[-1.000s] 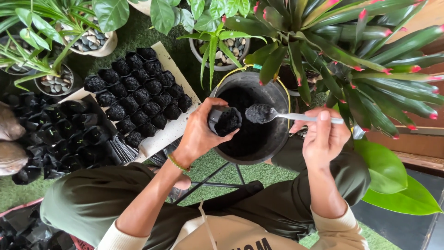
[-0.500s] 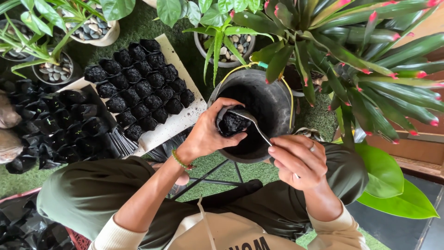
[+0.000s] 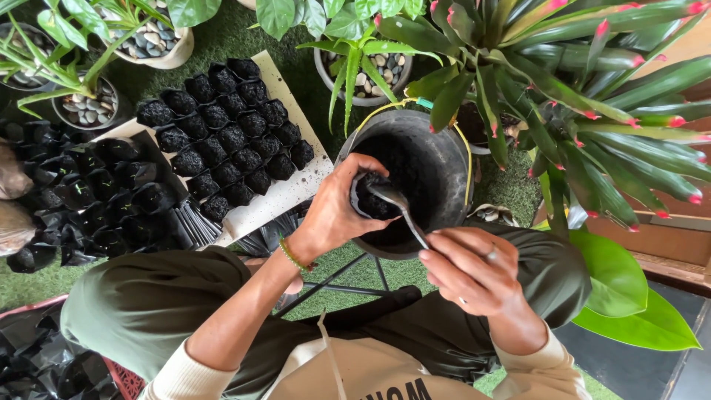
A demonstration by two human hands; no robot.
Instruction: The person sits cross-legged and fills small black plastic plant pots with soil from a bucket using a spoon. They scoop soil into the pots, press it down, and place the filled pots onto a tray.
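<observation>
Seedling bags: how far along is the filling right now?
Done: rows of soil-filled bags stand packed on the white tray. In hand: the left hand holds one small bag over the soil bucket, and the right hand tips a spoon into it. Left: a heap of empty black bags lies beside the tray, roughly as many as are filled.

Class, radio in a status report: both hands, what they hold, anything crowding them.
Left hand grips small black grow bag over soil bucket. Right hand holds spoon, bowl in bag. Red-tipped leaves overhang bucket.
</observation>
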